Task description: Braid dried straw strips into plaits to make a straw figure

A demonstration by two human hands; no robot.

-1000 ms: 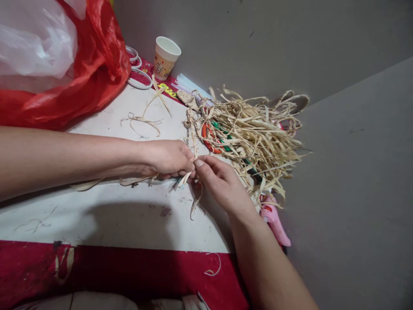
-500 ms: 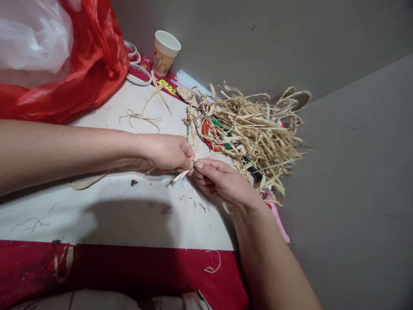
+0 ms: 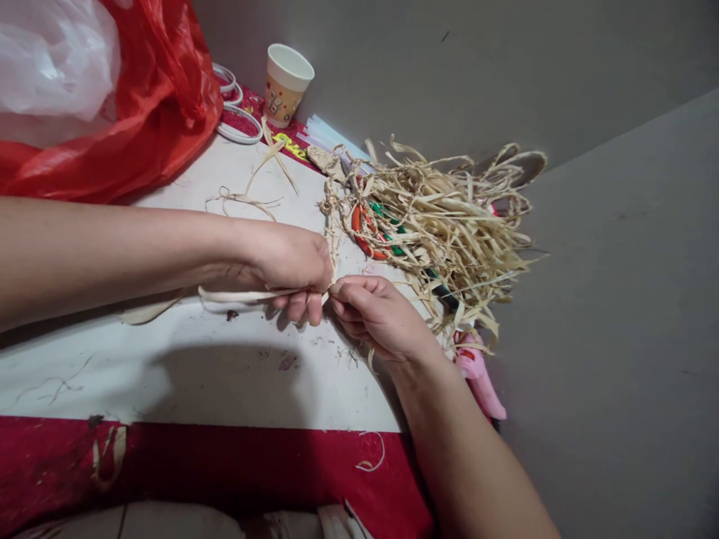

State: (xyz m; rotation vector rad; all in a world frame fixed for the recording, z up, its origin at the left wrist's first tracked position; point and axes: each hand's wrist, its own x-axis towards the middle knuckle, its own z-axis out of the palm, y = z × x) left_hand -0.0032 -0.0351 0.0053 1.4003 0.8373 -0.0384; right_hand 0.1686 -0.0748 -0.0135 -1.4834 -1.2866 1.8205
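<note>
My left hand (image 3: 295,262) pinches a pale dried-leaf strip (image 3: 241,296), whose loose end sticks out to the left below the wrist. Close against it, my right hand (image 3: 374,311) has thumb and forefinger pressed together on the end of a braided cord (image 3: 333,224) of the same fibre. The cord runs up the white board from the fingertips toward a heap of dried strips (image 3: 449,217). Exactly how the strands cross between the fingers is hidden.
Red-and-green-handled scissors (image 3: 368,236) lie partly under the heap. A pink glue gun (image 3: 481,382) is by my right forearm. At the back stand a paper cup (image 3: 287,82), white rings (image 3: 240,126) and glue sticks (image 3: 331,138). A red plastic bag (image 3: 174,97) fills the upper left.
My left hand has turned, its lower fingers now showing beneath, and a strip now extends leftward from it. My right hand has shifted slightly left, still pinching.
</note>
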